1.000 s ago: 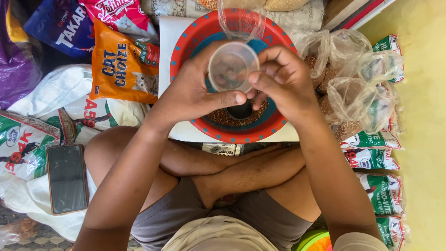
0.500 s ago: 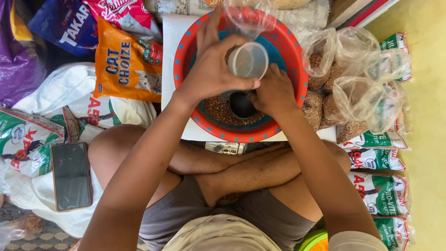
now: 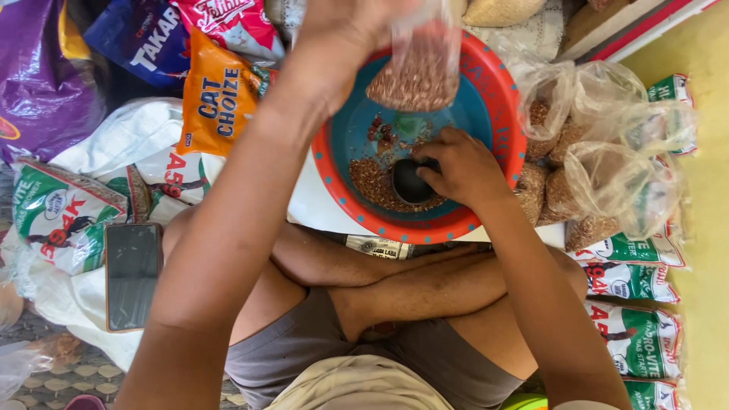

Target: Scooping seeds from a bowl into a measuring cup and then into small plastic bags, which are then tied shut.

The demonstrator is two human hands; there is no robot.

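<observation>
Person sits cross-legged on the floor, a round bowl point(image 3: 486, 99), red rim and blue inside, in front of the knees.

Left hand point(image 3: 342, 34) is raised above the bowl's far rim, fingers closed round the neck of a clear bag point(image 3: 418, 68) filled with brown pellets. Bag hangs over the bowl, clear of its bottom. Top of the hand is cut off by the frame edge.

Right hand point(image 3: 456, 167) is down inside the bowl at its near side, fingers curled tight on a small dark cup point(image 3: 408, 182). Cup sits in a patch of loose pellets point(image 3: 372, 182) on the bowl floor; a few reddish bits lie further in.

Right of the bowl: a cluster of filled clear bags point(image 3: 600, 175), touching one another. Beyond them, a row of green-and-white packets point(image 3: 630, 281) along the yellow wall.

Left of the bowl: an orange pouch point(image 3: 216, 91), white sacks, and a dark phone point(image 3: 133, 273) lying flat by the left knee.
</observation>
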